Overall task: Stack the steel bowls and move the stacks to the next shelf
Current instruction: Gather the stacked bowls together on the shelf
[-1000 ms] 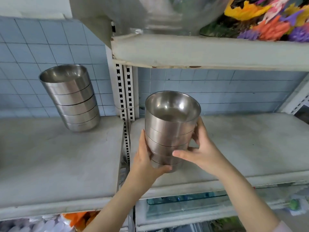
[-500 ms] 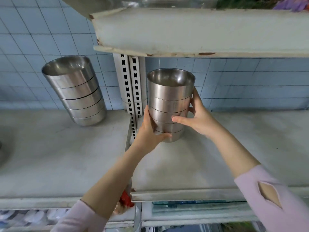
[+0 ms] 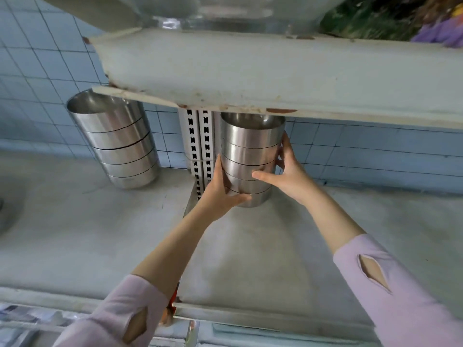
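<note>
A stack of several steel bowls (image 3: 250, 149) stands upright at the back left corner of the right shelf (image 3: 288, 246), its base on or just above the surface. My left hand (image 3: 220, 189) grips its lower left side. My right hand (image 3: 288, 171) wraps its right side, thumb across the front. A second stack of several steel bowls (image 3: 117, 139) stands on the left shelf (image 3: 75, 234) against the tiled wall, with no hand near it. The upper shelf hides the held stack's rim.
A slotted white upright post (image 3: 199, 146) divides the two shelves, right beside the held stack. The upper shelf's thick front edge (image 3: 275, 71) hangs low overhead. Blue tiles (image 3: 363, 151) back both shelves. Part of a round steel item (image 3: 7, 209) shows at the far left.
Both hands carried the stack from the right shelf's front edge back toward the wall, beside the post. The left stack stayed put.
</note>
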`<state>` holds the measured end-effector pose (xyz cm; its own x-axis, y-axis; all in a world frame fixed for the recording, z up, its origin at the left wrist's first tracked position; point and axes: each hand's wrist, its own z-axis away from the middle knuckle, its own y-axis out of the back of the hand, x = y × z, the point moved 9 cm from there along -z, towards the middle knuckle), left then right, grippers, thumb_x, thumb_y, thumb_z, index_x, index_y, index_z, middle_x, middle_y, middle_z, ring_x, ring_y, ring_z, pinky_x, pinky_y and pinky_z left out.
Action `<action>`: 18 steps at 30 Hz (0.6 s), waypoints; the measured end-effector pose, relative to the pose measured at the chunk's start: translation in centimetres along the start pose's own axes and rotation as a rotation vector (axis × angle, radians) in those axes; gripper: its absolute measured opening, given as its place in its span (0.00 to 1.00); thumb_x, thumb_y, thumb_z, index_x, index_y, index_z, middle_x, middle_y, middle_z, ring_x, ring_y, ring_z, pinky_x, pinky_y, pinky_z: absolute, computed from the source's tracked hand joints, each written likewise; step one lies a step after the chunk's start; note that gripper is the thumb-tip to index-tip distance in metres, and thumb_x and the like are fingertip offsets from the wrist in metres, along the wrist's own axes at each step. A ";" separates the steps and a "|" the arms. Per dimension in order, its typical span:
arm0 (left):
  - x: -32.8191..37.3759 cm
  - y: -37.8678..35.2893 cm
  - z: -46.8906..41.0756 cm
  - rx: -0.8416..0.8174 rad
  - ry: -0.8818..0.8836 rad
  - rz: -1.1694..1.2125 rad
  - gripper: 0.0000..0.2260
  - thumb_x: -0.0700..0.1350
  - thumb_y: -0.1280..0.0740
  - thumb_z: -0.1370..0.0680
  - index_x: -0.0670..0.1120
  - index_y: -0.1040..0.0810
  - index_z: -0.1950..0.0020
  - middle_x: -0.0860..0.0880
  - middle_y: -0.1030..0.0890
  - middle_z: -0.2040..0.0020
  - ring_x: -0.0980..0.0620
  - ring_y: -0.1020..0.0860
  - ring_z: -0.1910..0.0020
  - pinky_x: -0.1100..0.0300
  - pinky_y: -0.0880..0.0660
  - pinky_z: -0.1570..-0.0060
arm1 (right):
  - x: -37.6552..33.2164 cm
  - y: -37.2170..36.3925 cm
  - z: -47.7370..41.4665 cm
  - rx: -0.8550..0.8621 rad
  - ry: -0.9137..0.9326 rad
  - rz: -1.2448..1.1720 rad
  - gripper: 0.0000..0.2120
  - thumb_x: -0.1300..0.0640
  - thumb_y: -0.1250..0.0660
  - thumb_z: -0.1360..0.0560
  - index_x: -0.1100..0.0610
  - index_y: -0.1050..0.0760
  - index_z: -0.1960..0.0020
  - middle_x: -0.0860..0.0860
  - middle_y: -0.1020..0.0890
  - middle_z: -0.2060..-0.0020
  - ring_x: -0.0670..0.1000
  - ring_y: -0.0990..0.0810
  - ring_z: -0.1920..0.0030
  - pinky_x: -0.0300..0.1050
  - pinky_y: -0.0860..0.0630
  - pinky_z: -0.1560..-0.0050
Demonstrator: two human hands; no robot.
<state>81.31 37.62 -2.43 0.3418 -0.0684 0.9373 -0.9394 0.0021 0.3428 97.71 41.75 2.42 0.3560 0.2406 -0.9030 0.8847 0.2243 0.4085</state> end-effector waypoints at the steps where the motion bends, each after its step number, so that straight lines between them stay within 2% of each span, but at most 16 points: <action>1: 0.0 0.0 0.1 0.014 -0.004 -0.005 0.55 0.46 0.21 0.33 0.56 0.60 0.22 0.56 0.35 0.26 0.56 0.33 0.30 0.59 0.33 0.31 | 0.1 0.0 0.1 0.012 0.002 0.002 0.58 0.43 0.19 0.38 0.33 0.57 0.23 0.38 0.35 0.25 0.42 0.34 0.26 0.53 0.34 0.26; 3: 0.2 -0.1 1.2 0.027 -0.003 -0.038 0.52 0.46 0.23 0.30 0.51 0.60 0.21 0.60 0.39 0.28 0.61 0.37 0.30 0.75 0.39 0.36 | 0.3 -0.2 1.0 0.058 -0.001 -0.003 0.54 0.43 0.20 0.35 0.36 0.53 0.22 0.38 0.34 0.25 0.44 0.32 0.27 0.50 0.32 0.28; 4: 0.0 0.1 2.0 0.046 0.012 -0.067 0.51 0.49 0.24 0.29 0.50 0.60 0.21 0.60 0.42 0.27 0.61 0.40 0.29 0.76 0.42 0.37 | 0.5 -0.4 1.9 0.114 -0.009 -0.019 0.51 0.43 0.22 0.33 0.38 0.50 0.21 0.39 0.33 0.25 0.45 0.31 0.27 0.46 0.31 0.30; 6: -1.0 1.7 3.9 0.109 0.047 -0.135 0.48 0.56 0.25 0.30 0.50 0.54 0.21 0.53 0.41 0.23 0.54 0.39 0.26 0.63 0.40 0.31 | 1.1 -0.3 4.6 0.328 -0.035 -0.105 0.41 0.46 0.24 0.29 0.47 0.41 0.22 0.45 0.29 0.29 0.49 0.28 0.29 0.32 0.29 0.40; 7: -1.4 3.1 5.2 0.162 0.034 -0.143 0.45 0.56 0.26 0.30 0.50 0.48 0.21 0.50 0.37 0.24 0.51 0.35 0.27 0.59 0.36 0.31 | 1.3 -0.4 6.4 0.446 -0.035 -0.158 0.34 0.50 0.25 0.27 0.51 0.35 0.25 0.47 0.26 0.32 0.50 0.26 0.32 0.27 0.29 0.47; 9: -1.7 7.2 8.5 0.341 -0.037 -0.090 0.36 0.55 0.27 0.31 0.49 0.36 0.27 0.47 0.28 0.31 0.52 0.27 0.35 0.58 0.30 0.37 | 0.7 -1.3 9.2 0.586 0.015 -0.210 0.21 0.54 0.27 0.24 0.54 0.28 0.33 0.50 0.22 0.37 0.50 0.22 0.38 0.25 0.28 0.54; 11: -2.4 12.8 12.1 0.580 -0.098 -0.010 0.30 0.55 0.29 0.31 0.49 0.32 0.32 0.48 0.26 0.36 0.51 0.26 0.40 0.54 0.27 0.39 | -0.7 -3.1 10.5 0.597 0.083 -0.233 0.13 0.56 0.28 0.24 0.53 0.25 0.40 0.51 0.19 0.41 0.48 0.20 0.43 0.29 0.26 0.53; 13: -3.0 18.0 13.8 0.772 -0.173 -0.044 0.32 0.54 0.28 0.31 0.49 0.35 0.30 0.46 0.32 0.33 0.47 0.29 0.36 0.51 0.29 0.36 | -2.9 -5.5 10.3 0.555 0.150 -0.240 0.11 0.54 0.29 0.24 0.53 0.24 0.43 0.50 0.18 0.44 0.47 0.19 0.46 0.36 0.24 0.51; 14: -3.8 20.2 13.4 0.810 -0.168 -0.088 0.35 0.53 0.27 0.31 0.48 0.38 0.28 0.45 0.36 0.29 0.46 0.32 0.32 0.51 0.33 0.32 | -4.1 -6.9 10.0 0.535 0.166 -0.239 0.12 0.52 0.29 0.25 0.53 0.23 0.43 0.49 0.18 0.45 0.47 0.19 0.46 0.37 0.23 0.51; 16: -6.1 23.2 10.6 0.747 -0.044 -0.128 0.46 0.52 0.24 0.32 0.45 0.47 0.23 0.43 0.47 0.23 0.47 0.46 0.24 0.54 0.46 0.26 | -6.3 -9.7 9.2 0.510 0.180 -0.253 0.13 0.49 0.30 0.25 0.52 0.23 0.43 0.48 0.18 0.45 0.45 0.19 0.46 0.36 0.23 0.50; 18: -8.3 24.5 7.0 0.566 0.078 -0.109 0.54 0.51 0.21 0.34 0.45 0.56 0.21 0.45 0.54 0.21 0.50 0.54 0.22 0.56 0.53 0.26 | -7.9 -12.3 8.4 0.479 0.183 -0.267 0.10 0.54 0.29 0.23 0.50 0.24 0.43 0.48 0.19 0.43 0.43 0.20 0.45 0.33 0.25 0.49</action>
<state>55.31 31.25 -2.26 0.4178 0.0356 0.9078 -0.7589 -0.5357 0.3703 86.51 29.12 3.40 0.0811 0.4033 -0.9115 0.9895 -0.1423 0.0251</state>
